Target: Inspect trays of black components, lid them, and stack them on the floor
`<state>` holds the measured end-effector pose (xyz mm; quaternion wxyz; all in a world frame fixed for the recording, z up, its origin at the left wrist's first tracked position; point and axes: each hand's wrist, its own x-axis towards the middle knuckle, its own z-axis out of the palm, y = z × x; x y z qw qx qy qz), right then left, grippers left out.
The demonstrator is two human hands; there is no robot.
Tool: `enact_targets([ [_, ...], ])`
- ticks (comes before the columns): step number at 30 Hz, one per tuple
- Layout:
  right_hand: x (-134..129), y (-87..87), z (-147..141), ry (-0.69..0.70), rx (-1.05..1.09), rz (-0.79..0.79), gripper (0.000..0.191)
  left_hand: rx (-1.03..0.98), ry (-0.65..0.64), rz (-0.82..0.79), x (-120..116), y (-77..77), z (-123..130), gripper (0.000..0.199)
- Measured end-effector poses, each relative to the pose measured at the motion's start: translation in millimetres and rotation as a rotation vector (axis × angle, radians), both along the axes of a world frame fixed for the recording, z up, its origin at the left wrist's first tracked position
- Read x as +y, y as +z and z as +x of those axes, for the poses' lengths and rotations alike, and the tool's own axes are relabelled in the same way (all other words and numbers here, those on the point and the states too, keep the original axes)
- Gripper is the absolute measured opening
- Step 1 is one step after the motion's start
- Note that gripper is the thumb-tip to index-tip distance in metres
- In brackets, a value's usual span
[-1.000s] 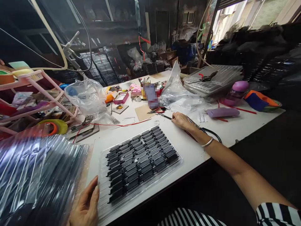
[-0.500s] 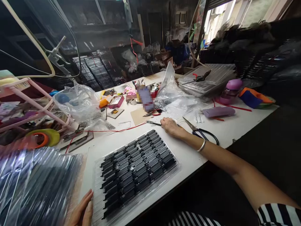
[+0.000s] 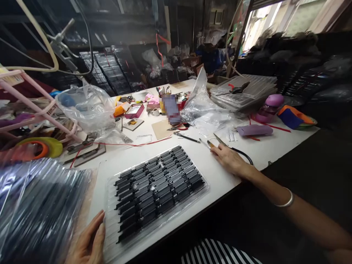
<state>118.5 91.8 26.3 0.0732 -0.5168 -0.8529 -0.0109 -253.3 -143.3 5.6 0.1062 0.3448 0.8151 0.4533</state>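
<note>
My left hand rests at the left edge of a clear plastic tray, fingers stretched out and holding nothing. Rows of black ribbed plastic parts fill the tray. Over the table to its right, my right hand has its fingers closed at the end of a slim tool with an orange-brown part, whose kind I cannot make out. Scissors lie just beyond that hand, which partly hides their dark handles. A black pen lies to the left of it.
At left is a stack of plastic-wrapped dark parts, with tape rolls and a pink rack behind. Pliers, crumpled clear bags, a purple case and stacked clear trays stand farther back.
My right hand has moved right and nearer, away from the pen to the slim tool by the scissors. My left hand stays by the tray. The view has shifted slightly.
</note>
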Motion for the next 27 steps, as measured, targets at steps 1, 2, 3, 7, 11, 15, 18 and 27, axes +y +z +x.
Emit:
enact_targets([
  [1,1,-3.9,2,-0.022,0.013,0.011,0.021,0.000,-0.009,0.003,0,0.5,1,0.049],
  [2,4,-6.6,2,-0.048,0.029,0.030,0.023,0.001,-0.017,0.015,1,0.8,1,0.051],
  [3,8,-8.0,0,-0.073,0.049,0.055,0.025,0.006,-0.021,0.030,1,0.6,2,0.053],
  [7,7,-7.1,-20,-0.086,0.158,0.147,0.031,0.046,-0.022,0.028,-2,-3.4,6,0.061],
  [11,-29,-14.4,-46,0.168,0.492,-0.008,0.029,0.065,-0.042,-0.059,-9,-8.7,9,0.061],
  [15,-63,-25.3,-64,0.159,0.720,-0.067,0.030,0.144,-0.005,-0.078,-9,-8.7,9,0.057],
  [18,-75,-25.9,-65,0.097,0.779,-0.084,0.028,0.161,0.050,-0.054,-8,-6.4,10,0.051],
  [27,-93,-27.9,-61,0.181,0.746,-0.059,0.030,0.199,0.135,-0.062,-9,-3.4,22,0.046],
])
